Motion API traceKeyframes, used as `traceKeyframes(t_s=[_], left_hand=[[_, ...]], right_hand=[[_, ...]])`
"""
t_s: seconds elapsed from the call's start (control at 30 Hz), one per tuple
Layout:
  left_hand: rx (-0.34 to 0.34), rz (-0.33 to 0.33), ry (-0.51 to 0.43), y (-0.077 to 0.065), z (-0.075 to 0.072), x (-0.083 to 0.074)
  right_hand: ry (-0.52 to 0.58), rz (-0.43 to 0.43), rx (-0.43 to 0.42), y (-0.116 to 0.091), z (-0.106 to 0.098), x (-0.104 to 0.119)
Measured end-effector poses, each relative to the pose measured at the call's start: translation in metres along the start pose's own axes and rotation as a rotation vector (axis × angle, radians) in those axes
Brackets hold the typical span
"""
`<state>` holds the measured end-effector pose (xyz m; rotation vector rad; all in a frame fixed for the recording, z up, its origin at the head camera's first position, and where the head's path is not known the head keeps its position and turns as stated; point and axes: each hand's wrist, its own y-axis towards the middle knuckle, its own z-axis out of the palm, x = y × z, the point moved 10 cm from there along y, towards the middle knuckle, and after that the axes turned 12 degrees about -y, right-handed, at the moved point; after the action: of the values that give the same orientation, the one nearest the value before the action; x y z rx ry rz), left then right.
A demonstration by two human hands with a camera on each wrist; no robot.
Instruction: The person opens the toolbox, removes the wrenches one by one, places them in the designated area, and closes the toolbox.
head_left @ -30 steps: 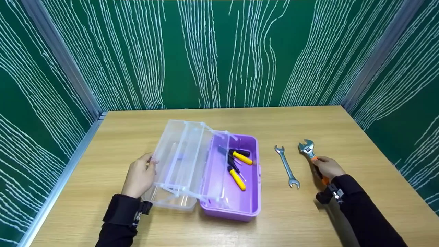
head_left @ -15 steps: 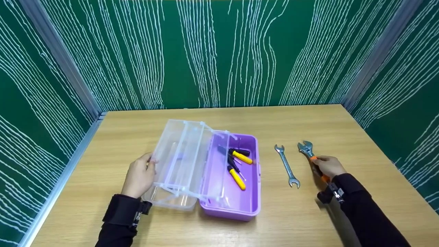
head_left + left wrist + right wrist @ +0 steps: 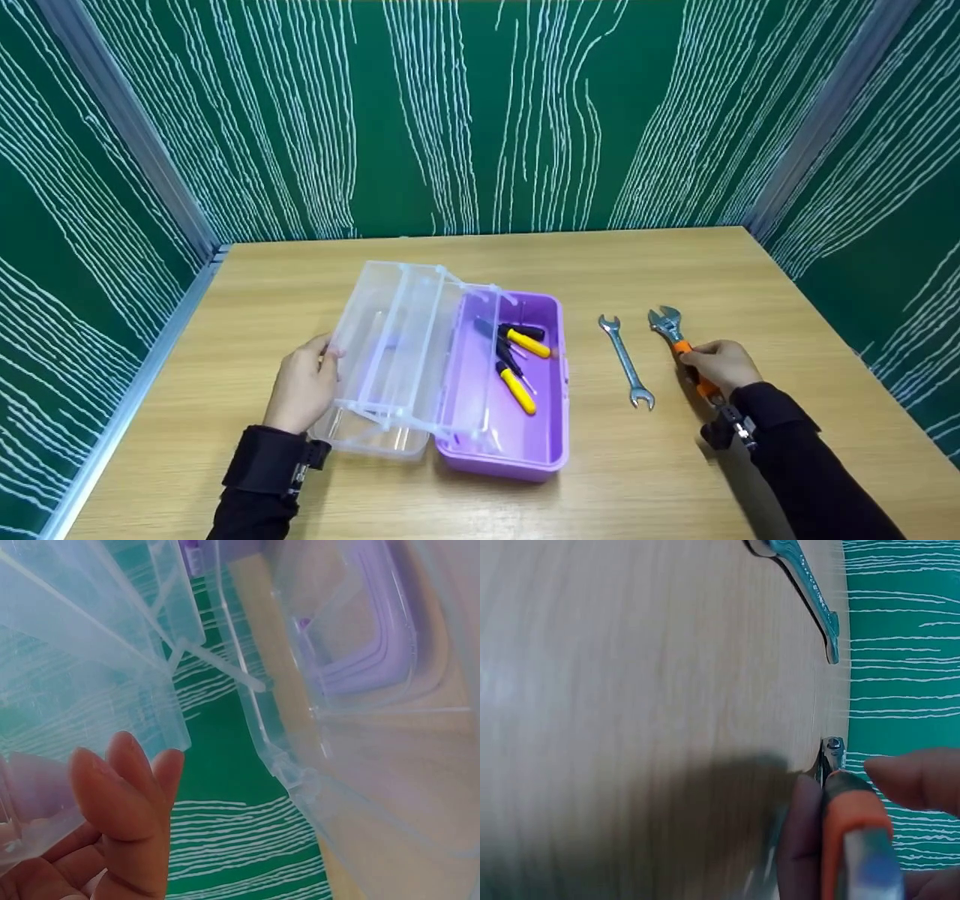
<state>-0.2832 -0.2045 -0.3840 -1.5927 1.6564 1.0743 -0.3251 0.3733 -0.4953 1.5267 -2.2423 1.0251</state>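
Note:
My left hand (image 3: pixel 304 382) grips the edge of the clear plastic lid (image 3: pixel 375 337) of an open toolbox, with its fingers and thumb at the rim in the left wrist view. Several tools lie in the purple toolbox base (image 3: pixel 465 450), among them yellow-handled screwdrivers (image 3: pixel 517 390). To the right, my right hand (image 3: pixel 724 366) holds an adjustable wrench (image 3: pixel 666 322) by its orange handle (image 3: pixel 855 817). The wrench lies low over the table, its steel head pointing away from me; whether it touches the wood cannot be told.
A double open-ended wrench (image 3: pixel 626 364) lies on the wooden table (image 3: pixel 637 480) between the toolbox and the right hand. Clear hinged tray parts (image 3: pixel 405 330) lean over the box's left side. Green walls (image 3: pixel 495 112) with white lines enclose the table's back and sides.
The adjustable wrench has turned very slightly in my right hand's grip, and the right wrist has shifted a little rightward. My left hand and the toolbox have stayed in place.

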Motion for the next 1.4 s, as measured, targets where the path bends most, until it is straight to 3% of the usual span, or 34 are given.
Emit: traceKeyframes(t_s=[0.47,0.8,1.4], left_hand=[[-0.002,0.006,0.000,0.0015,0.0001,0.0021],[-0.005,0.005,0.000,0.0007,-0.0004,0.0024],[-0.011,0.005,-0.017,0.0000,0.0000,0.0010]], right_hand=[[-0.038,-0.012,0.001,0.0029,-0.0009,-0.0007],[-0.079,0.033,0.026,0.0029,0.0021,-0.0066],[-0.087,-0.011,0.007,-0.0005,-0.0003,-0.0006]])
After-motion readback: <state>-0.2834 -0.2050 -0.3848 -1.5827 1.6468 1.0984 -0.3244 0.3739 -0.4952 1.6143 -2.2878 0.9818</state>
